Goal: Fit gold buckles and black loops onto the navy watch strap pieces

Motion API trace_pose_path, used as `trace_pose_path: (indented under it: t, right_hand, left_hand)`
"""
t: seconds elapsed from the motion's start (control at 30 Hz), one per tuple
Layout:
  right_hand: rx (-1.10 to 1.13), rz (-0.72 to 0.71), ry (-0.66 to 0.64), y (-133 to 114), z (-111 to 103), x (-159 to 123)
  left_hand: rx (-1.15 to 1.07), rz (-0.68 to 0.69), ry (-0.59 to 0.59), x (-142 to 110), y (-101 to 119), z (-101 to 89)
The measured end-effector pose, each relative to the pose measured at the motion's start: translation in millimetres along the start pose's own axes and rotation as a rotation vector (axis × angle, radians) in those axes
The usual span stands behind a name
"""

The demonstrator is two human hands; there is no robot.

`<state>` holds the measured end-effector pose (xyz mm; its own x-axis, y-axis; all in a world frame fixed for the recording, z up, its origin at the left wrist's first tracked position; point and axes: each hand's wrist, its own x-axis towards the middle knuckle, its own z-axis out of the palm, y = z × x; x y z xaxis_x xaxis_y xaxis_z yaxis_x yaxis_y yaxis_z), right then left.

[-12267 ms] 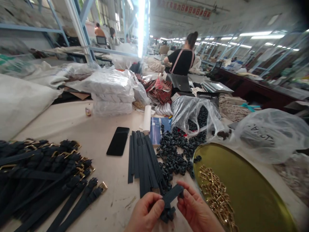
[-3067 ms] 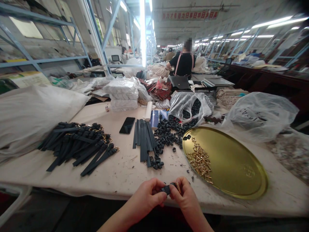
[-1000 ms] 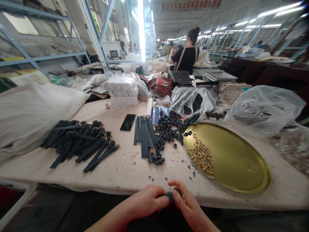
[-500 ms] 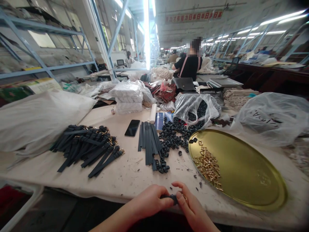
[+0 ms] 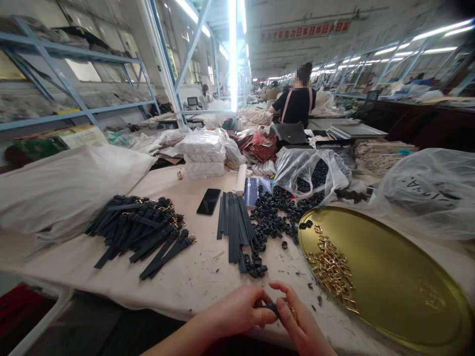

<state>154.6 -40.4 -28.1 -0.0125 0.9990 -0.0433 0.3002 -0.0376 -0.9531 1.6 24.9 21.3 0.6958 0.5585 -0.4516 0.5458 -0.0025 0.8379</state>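
Observation:
At the table's front edge, my left hand (image 5: 243, 309) pinches a short dark strap (image 5: 272, 307) between thumb and fingers. My right hand (image 5: 297, 316) closes on the strap's other end, its index finger raised and bent over it. Most of the strap is hidden by the fingers. Just beyond the hands lie flat dark strips (image 5: 233, 227) and a heap of small black loops (image 5: 272, 212). To the right, gold buckles (image 5: 332, 269) are piled on an oval gold tray (image 5: 393, 277). On the left is a pile of dark straps with gold buckles (image 5: 137, 230).
A black phone (image 5: 209, 201) lies by the strips. Behind are a blue booklet (image 5: 256, 188), a white roll (image 5: 241, 179) and a clear bag (image 5: 289, 170) of black loops. Plastic-wrapped bundles (image 5: 204, 153) stand farther back. A person (image 5: 295, 104) in black is beyond the table.
The view has shifted slightly, so the table's things appear a little lower and farther right. Both hands stay together on the strap; the gold glint by the right fingers is less visible.

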Motion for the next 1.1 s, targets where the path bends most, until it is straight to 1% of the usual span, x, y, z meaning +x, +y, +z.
trace_pose_path:
  t: [0.07,0.17,0.23,0.27,0.37,0.47,0.57,0.63,0.77,0.87,0.93,1.0,1.07,1.1]
  right_hand:
    - [-0.078,-0.050,-0.015,4.3,-3.1,-0.8]
    - [-0.248,-0.146,0.004,17.2,-4.6,-4.4]
    - [-0.293,-0.203,-0.008,24.9,-3.7,-6.8]
    - [-0.279,-0.214,-0.033,27.0,-3.0,-7.7]
    - [-0.173,-0.175,-0.120,24.9,-2.3,-8.2]
    - [-0.154,-0.115,-0.138,16.9,-5.2,-6.6]
    - [-0.273,-0.104,-0.066,12.9,-10.3,-5.2]
    - [-0.339,-0.139,-0.011,13.2,-12.9,-5.2]
    - [-0.363,-0.239,0.031,15.4,-14.0,-9.0]
    - [-0.338,-0.269,0.055,15.5,-12.1,-14.0]
    - [-0.316,-0.258,0.125,13.7,-11.0,-16.6]
    - [-0.326,-0.247,0.228,10.2,-11.3,-17.4]
    - [-0.369,-0.258,0.290,5.9,-12.8,-16.2]
    - [-0.394,-0.272,0.295,3.9,-13.8,-15.1]
  left_hand:
    - [-0.036,-0.033,-0.038,-1.1,0.2,-0.7]
    - [-0.079,-0.079,-0.082,-2.5,0.0,3.9]
    - [-0.089,-0.072,-0.082,-2.8,0.6,8.3]
    - [-0.082,-0.065,-0.076,-2.5,1.3,10.3]
    - [-0.033,-0.039,-0.039,-0.5,3.3,13.9]
    - [-0.032,-0.047,-0.037,1.0,2.2,12.8]
    - [-0.054,-0.085,-0.055,-1.4,-1.1,8.4]
    - [-0.056,-0.103,-0.063,-4.8,-1.8,5.8]
    - [-0.107,-0.104,-0.096,-10.3,5.5,5.5]
    - [-0.127,-0.077,-0.111,-10.8,16.3,8.1]
    - [-0.114,-0.036,-0.110,-10.3,21.9,9.0]
    - [-0.091,-0.021,-0.105,-10.2,24.0,8.3]
    - [-0.077,-0.055,-0.104,-10.9,22.6,6.8]
    - [-0.075,-0.075,-0.103,-11.7,21.4,6.1]
